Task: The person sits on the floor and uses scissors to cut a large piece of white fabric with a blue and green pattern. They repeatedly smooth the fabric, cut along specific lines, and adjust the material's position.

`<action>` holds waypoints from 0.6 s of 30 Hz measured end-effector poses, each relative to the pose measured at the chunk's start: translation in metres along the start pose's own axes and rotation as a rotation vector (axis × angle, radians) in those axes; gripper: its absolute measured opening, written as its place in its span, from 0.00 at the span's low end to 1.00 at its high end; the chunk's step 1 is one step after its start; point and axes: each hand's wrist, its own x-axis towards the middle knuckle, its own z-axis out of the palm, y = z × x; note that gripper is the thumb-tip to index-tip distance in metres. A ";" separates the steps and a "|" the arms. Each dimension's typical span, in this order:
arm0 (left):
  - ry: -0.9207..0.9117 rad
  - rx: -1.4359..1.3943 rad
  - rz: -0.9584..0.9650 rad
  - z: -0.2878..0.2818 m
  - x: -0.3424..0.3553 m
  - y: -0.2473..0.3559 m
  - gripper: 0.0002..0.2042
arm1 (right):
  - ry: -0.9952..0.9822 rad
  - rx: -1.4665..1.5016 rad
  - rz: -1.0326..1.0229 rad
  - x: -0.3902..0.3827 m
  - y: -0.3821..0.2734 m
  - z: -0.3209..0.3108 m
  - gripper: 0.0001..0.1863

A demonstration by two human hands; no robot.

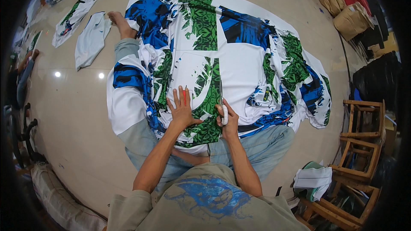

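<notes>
A big sheet of white fabric (239, 60) printed with blue, green and black patterns lies spread on the floor and over my legs. My left hand (182, 111) presses flat on it, fingers apart, with a thin red marker under the fingers. My right hand (227, 117) grips the white-wrapped handle of a long blade or shears (221, 102) whose metal points away from me along a curved pattern edge. A paper-like white panel (195, 70) sits under the printed cloth in front of my left hand.
Cut printed fabric pieces (85, 6) and a pale grey piece (90, 40) lie on the tiled floor at the far left. Wooden stools (359, 137) stand at the right, with folded cloth (312, 179) beside them. Brown bundles (351, 19) sit at the far right. Another person's arm (23, 77) shows at the left edge.
</notes>
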 end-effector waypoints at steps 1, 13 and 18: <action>0.000 -0.004 -0.001 0.000 0.000 0.000 0.80 | -0.006 0.005 -0.004 0.003 -0.002 0.001 0.31; -0.009 -0.005 -0.001 -0.001 0.000 0.001 0.80 | 0.024 -0.049 -0.017 0.021 -0.007 0.013 0.30; -0.028 -0.009 -0.008 -0.001 0.001 0.001 0.80 | 0.012 0.001 -0.025 0.024 -0.012 0.016 0.31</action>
